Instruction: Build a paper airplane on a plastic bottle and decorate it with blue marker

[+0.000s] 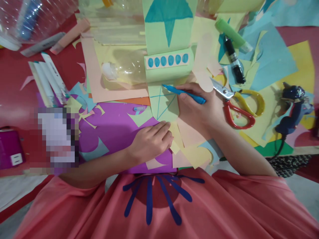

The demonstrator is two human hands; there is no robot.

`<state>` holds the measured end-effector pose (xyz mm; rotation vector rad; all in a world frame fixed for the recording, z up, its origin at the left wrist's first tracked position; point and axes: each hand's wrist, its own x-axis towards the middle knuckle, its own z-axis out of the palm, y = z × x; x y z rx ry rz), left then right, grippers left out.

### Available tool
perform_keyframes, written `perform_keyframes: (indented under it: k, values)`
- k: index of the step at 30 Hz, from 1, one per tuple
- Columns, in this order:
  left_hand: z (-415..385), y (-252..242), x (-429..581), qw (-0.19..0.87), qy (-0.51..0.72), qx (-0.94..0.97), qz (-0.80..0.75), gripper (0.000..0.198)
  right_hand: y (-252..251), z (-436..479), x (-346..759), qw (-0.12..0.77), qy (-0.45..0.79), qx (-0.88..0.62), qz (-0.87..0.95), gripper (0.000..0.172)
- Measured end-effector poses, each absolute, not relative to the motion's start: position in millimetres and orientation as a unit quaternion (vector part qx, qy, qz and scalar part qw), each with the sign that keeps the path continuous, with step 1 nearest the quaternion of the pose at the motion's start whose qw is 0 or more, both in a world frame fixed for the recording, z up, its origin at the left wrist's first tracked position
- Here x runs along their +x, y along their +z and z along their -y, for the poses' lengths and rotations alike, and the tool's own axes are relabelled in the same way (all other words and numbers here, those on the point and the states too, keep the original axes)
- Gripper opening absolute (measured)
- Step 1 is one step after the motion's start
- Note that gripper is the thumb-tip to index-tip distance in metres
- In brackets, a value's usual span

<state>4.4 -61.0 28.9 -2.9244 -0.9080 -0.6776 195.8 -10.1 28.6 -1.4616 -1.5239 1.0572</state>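
Note:
My right hand grips a blue felt-tip pen, its tip at blue lines on a pale green paper strip. My left hand lies palm down at the strip's lower end, fingers loosely bent. Further up, the strip carries a pink label with a row of blue ovals, and above that a painted teal shape. A clear plastic bottle with a white cap lies on its side, its right end hidden by the strip. Right of my right hand are scissors with red and yellow handles.
White markers lie at the left, near a pixelated patch. A black marker and green marker are at upper right. A dark blue corded tool rests far right. Paper scraps cover a purple sheet.

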Motion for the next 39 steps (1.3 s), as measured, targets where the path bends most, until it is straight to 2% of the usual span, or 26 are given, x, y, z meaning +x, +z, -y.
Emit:
perform_keyframes:
  k: [15, 32, 39]
  values:
    - [61, 27, 4, 0.005, -0.219, -0.931, 0.29, 0.017, 20, 12, 196, 0.401, 0.416, -0.576, 0.578, 0.011]
    - [62, 26, 3, -0.002, -0.21, -0.934, 0.29, 0.014, 30, 12, 198, 0.397, 0.428, -0.597, 0.551, 0.023]
    - [63, 24, 4, 0.009, -0.189, -0.933, 0.306, 0.015, 32, 9, 202, 0.385, 0.43, -0.59, 0.564, 0.019]
